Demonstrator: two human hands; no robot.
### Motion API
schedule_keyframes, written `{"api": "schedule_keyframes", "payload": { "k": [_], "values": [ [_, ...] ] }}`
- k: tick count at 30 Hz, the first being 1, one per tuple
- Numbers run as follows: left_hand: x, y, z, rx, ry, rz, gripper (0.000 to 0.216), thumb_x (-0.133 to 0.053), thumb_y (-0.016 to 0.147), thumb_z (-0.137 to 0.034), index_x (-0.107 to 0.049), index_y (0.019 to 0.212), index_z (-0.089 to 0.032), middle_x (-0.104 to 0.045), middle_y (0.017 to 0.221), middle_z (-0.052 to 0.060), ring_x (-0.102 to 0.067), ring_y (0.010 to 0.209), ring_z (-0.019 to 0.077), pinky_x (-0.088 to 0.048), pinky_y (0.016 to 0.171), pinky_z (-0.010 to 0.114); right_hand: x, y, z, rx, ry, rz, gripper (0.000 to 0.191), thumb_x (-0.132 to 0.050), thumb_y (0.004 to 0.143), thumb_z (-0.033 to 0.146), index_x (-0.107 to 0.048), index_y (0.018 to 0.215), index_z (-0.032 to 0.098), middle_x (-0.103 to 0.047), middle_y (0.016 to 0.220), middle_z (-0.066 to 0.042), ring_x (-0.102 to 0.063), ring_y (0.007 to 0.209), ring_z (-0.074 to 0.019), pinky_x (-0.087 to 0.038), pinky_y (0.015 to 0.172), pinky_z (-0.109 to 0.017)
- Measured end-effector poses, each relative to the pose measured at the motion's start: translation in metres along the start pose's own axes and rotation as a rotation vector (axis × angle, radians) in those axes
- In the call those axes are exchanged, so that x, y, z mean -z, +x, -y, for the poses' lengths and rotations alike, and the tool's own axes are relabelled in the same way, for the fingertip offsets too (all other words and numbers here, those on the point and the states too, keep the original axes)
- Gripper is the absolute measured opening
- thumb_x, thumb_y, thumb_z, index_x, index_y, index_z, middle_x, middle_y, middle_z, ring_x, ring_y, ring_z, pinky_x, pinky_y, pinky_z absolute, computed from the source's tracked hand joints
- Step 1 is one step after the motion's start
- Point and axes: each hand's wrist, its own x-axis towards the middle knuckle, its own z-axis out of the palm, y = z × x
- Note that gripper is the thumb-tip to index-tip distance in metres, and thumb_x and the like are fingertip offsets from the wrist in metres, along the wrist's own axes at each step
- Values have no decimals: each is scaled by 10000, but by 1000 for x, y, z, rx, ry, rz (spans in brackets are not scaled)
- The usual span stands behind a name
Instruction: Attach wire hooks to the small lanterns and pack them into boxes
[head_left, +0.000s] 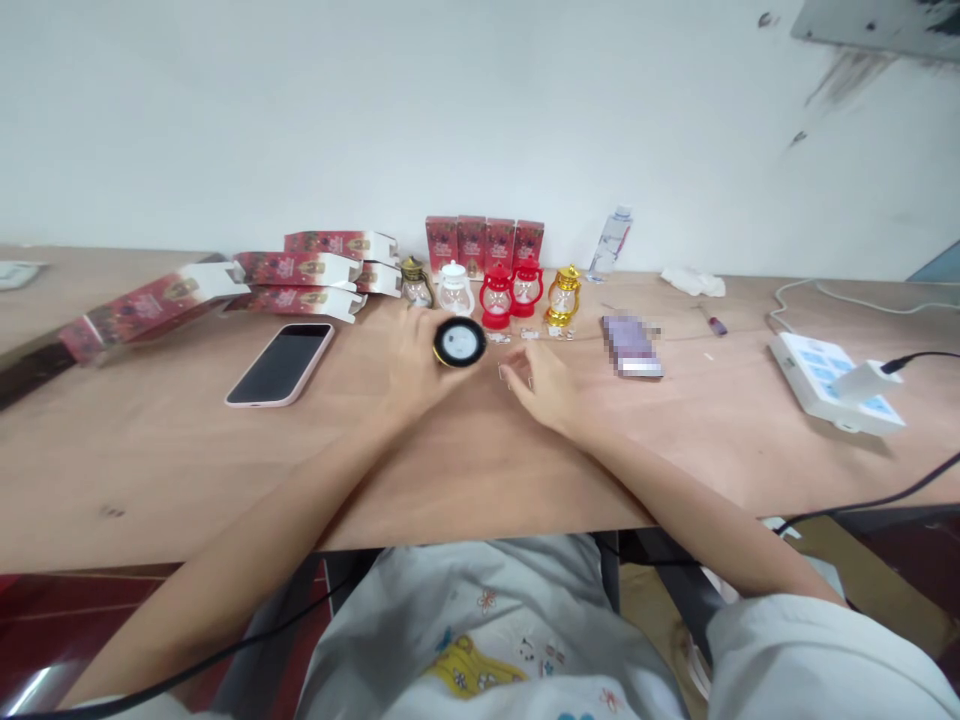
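Fingers of the left hand (411, 362) clamp on a black-rimmed round piece (460, 343), pale face showing, at 10 o'clock from the right hand (546, 388). Right fingers curl, thumb near index; can't tell if pinching anything. From the piece: white lantern (454, 292) at 12, red lantern (496, 298) at 1, phone (281, 365) at 9.

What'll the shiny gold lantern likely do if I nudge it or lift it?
The gold lantern may tip if nudged high, standing taller than wide. Its glossy finish could feel slippery; its clear chamber might be fragile.
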Motion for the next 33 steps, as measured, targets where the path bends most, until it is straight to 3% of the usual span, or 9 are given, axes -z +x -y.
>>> {"api": "schedule_keyframes", "payload": {
  "k": [4, 8, 13, 18, 23, 27, 30, 33],
  "values": [
    [-8, 2, 10, 404, -180, -78, 478, -736, 687, -426, -497, 1028, -191, -619, 973, 65, -616, 929, 221, -503, 820, 356, -7, 3, -8, -16, -294, 270, 203, -549, 856, 220, -552, 1048, 153, -679, 970, -125, -573, 990, -273, -453, 830, -390],
    [-21, 2, 27, 728, -395, -161, 409, -727, 682, -381, -510, 967, -184, -616, 980, 55, -613, 944, 194, -500, 858, 326, -12, 4, -13, 58, -315, 301, 246, -475, 862, 108, -552, 1091, 152, -690, 914, -110, -566, 969, -258, -447, 825, -371],
    [-23, 3, 30, 1079, -653, -156, 332, -726, 660, -307, -539, 894, -165, -618, 894, 35, -627, 840, 157, -532, 746, 263, -13, 2, -9, 359, -159, 157, 257, -391, 896, 113, -551, 1096, 136, -642, 869, -110, -558, 840, -230, -469, 772, -368],
    [-19, 5, 19, 1233, -849, -106, 272, -699, 691, -284, -562, 889, -156, -632, 885, 43, -620, 720, 128, -548, 612, 240, -11, -5, 6, 423, 187, -119, 257, -417, 901, 148, -480, 1145, 199, -562, 886, -58, -556, 822, -171, -481, 756, -330],
    [-19, 6, 11, 1280, -925, -34, 233, -658, 737, -315, -581, 895, -164, -635, 778, 11, -599, 593, 110, -539, 532, 233, -14, -7, 12, 100, 629, -251, 151, -400, 935, 220, -442, 1079, 245, -481, 849, 3, -525, 684, -93, -469, 640, -255],
    [-21, 4, 7, 1278, -979, 34, 224, -660, 732, -314, -575, 885, -175, -617, 719, -16, -575, 528, 94, -528, 495, 215, -7, 3, 15, -225, 1050, -305, 92, -524, 882, 297, -468, 943, 258, -369, 649, 79, -341, 489, -58, -328, 460, -184],
    [-22, 2, 3, 1314, -985, 65, 217, -665, 729, -328, -576, 853, -174, -612, 694, -13, -572, 514, 98, -519, 467, 208, 5, 12, 17, -439, 1320, -225, 189, -626, 805, 323, -459, 833, 240, -344, 609, 93, -225, 439, -42, -195, 386, -164],
    [-22, 0, -2, 1309, -992, 93, 212, -671, 729, -329, -580, 844, -177, -626, 714, -1, -589, 543, 107, -514, 463, 201, 12, 16, 17, -586, 1450, -138, 278, -681, 757, 330, -425, 768, 223, -363, 599, 97, -181, 428, -29, -120, 367, -155]
  ]
}}
